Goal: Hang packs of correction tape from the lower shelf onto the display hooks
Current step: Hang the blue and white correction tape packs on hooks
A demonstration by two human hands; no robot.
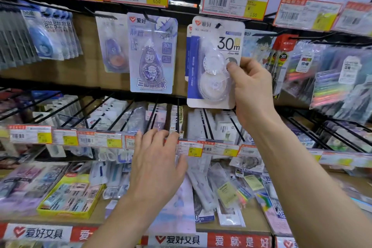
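Now right hand [249, 88] grips correction tape pack [213, 62] at hook.

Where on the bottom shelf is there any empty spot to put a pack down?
Hardly any. Bare shelf shows only along the front edge, right of the pale pink pack. The yellow box and loose packs crowd the rest. The left hand hovers there; the right hand holds the 30m pack.

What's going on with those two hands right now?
Right hand holds the 30m tape pack at its hook. Left hand empty, fingers spread over the lower shelf. Nothing in the way.
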